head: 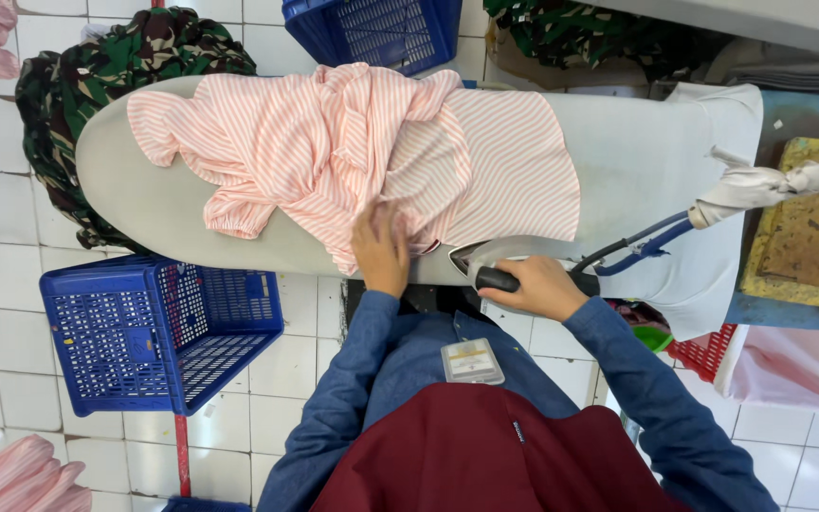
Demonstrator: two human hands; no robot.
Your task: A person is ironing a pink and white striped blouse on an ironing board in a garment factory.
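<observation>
while my left hand (380, 248) lies flat with fingers spread open on the pink striped garment (353, 152), my right hand (539, 286) has its fingers wrapped around the black handle of the steam iron (500, 261). the garment is bunched across the grey ironing board (163, 204) at the centre top of the frame; the iron sits at the board's near edge, just right of the left hand. a blue plastic basket (144, 332) stands on the tiled floor at lower left, another at top centre.

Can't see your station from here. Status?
Left hand flat on striped garment. Right hand gripping iron at board edge. Nothing blocking.
</observation>
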